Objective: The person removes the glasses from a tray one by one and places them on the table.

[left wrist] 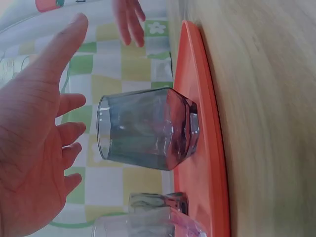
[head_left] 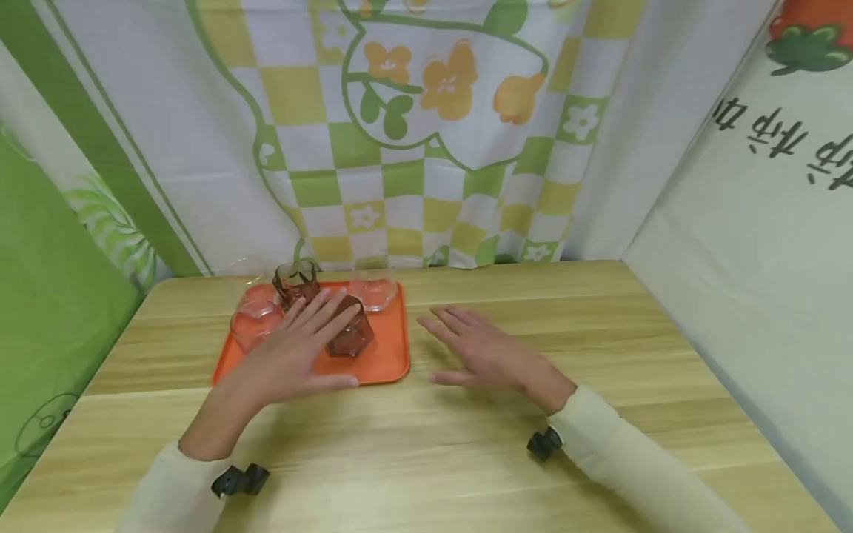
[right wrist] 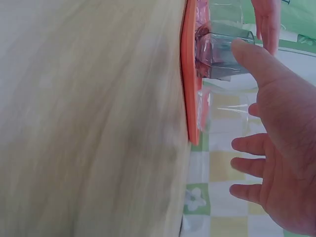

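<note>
An orange tray lies on the wooden table with several glasses on it. My left hand hovers above the tray with its fingers spread, holding nothing. Nearest to it is a smoky grey faceted glass, upright and apart from the palm in the left wrist view. Behind stands a second dark glass. Clear glass is at the tray's left side, partly behind my left hand, and another clear glass is at the back right corner. To the right of the tray my right hand is held over the table, fingers extended and touching nothing.
The wooden table extends in front and to the right of the tray. A checked, flowered curtain hangs behind its back edge. A pale printed wall covering is on the right, and green fabric on the left.
</note>
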### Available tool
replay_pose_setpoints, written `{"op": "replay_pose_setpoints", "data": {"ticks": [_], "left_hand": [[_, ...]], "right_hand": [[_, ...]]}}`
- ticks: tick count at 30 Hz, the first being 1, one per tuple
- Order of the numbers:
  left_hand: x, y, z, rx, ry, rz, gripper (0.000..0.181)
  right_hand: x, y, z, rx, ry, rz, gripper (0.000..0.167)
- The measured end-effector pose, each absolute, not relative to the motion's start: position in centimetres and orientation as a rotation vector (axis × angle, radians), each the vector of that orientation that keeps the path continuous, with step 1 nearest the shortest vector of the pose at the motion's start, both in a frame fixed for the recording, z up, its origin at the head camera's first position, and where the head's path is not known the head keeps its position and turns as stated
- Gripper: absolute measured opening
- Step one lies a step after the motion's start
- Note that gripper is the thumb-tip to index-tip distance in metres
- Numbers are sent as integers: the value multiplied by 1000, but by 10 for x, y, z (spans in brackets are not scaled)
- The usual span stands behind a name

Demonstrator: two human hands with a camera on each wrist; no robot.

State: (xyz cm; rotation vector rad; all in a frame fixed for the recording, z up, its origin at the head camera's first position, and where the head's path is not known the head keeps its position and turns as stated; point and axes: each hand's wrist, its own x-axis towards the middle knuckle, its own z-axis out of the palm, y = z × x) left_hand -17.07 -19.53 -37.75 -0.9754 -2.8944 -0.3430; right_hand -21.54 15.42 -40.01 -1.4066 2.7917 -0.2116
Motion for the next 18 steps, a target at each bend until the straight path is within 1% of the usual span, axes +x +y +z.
{"op": "replay_pose_setpoints", "data": {"ticks": [4,7,12,18], "left_hand": [[-169,-204,-379,-950,-2895,-337,101],[-166,-209,-381,-939,-2842,-351,95],[-161,-215,-382,-894,-2656,-421,74],[-156,-227,-383,-773,-2490,-516,50]], "right_hand": [[-217,145,-403,-1372,2786,-254,84],[-219,136,-407,-1338,2797,-288,81],[-224,122,-414,-1329,2832,-295,80],[-231,111,-420,-1300,2840,-353,66]]}}
